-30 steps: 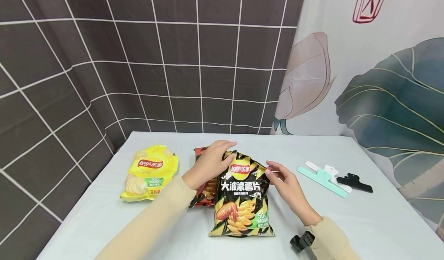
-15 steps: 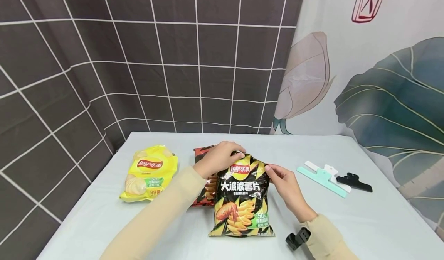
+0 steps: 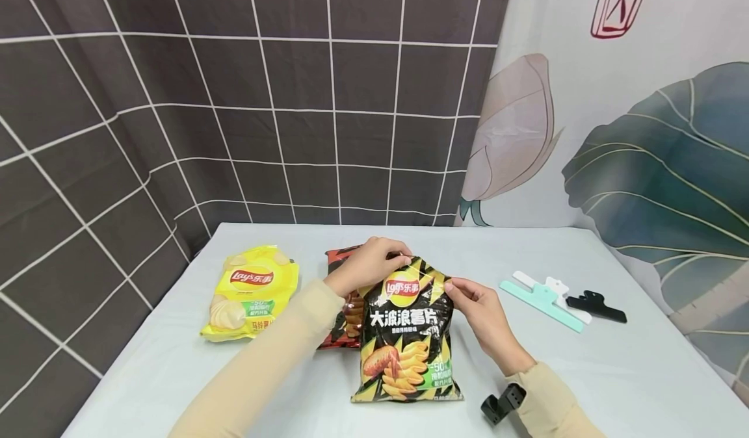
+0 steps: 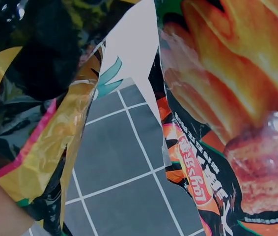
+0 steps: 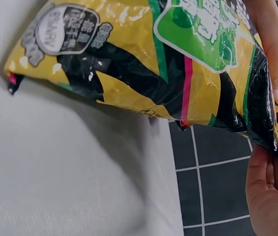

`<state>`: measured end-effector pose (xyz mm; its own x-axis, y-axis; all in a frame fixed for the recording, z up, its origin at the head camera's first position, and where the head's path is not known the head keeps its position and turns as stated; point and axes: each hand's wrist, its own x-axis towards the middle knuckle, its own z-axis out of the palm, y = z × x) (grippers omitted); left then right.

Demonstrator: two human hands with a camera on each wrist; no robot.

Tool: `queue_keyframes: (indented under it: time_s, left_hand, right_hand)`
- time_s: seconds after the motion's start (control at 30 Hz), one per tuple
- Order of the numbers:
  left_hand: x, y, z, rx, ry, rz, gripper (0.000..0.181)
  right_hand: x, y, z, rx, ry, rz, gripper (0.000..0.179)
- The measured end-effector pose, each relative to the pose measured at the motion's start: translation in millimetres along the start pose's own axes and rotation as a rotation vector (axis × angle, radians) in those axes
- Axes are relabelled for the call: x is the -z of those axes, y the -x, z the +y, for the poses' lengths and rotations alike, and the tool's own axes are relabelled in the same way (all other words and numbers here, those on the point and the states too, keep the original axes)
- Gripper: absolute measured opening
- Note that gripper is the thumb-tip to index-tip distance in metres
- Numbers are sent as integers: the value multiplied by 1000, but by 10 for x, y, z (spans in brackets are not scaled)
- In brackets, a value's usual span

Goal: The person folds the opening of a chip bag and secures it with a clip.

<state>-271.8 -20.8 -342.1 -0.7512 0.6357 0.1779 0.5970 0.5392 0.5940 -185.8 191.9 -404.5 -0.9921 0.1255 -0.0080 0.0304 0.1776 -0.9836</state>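
Note:
A black and yellow Lay's chip bag [image 3: 404,340] is held by its top edge, its lower end near the table. My left hand [image 3: 370,266] grips the upper left corner. With thumb and fingers, my right hand [image 3: 481,311] pinches the upper right corner; the right wrist view shows this hand [image 5: 274,191] on the crimped end of the bag [image 5: 129,64]. A red chip bag [image 3: 350,321] is partly hidden behind the black one and my left arm. In the left wrist view, the red bag [image 4: 227,123] fills the right side.
A yellow Lay's bag [image 3: 253,295] lies at the left of the white table [image 3: 632,386]. Toward the right rest a mint bag clip [image 3: 541,305], a white clip [image 3: 558,286] and a black clip [image 3: 597,305]. A dark grid-patterned cloth [image 3: 292,132] hangs behind.
My right hand has moved onto the upper right corner of the black bag and pinches it. My left hand has shifted slightly right along the top edge.

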Motion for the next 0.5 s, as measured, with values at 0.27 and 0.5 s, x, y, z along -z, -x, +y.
queue_keyframes:
  time_s: [0.27, 0.5]
  left_hand:
    - [38, 41, 55, -11, 42, 9, 22]
    - [83, 66, 101, -3, 75, -26, 24]
  right_hand:
    - [8, 45, -35, -10, -40, 13, 41]
    - [12, 92, -42, 14, -54, 11, 37]
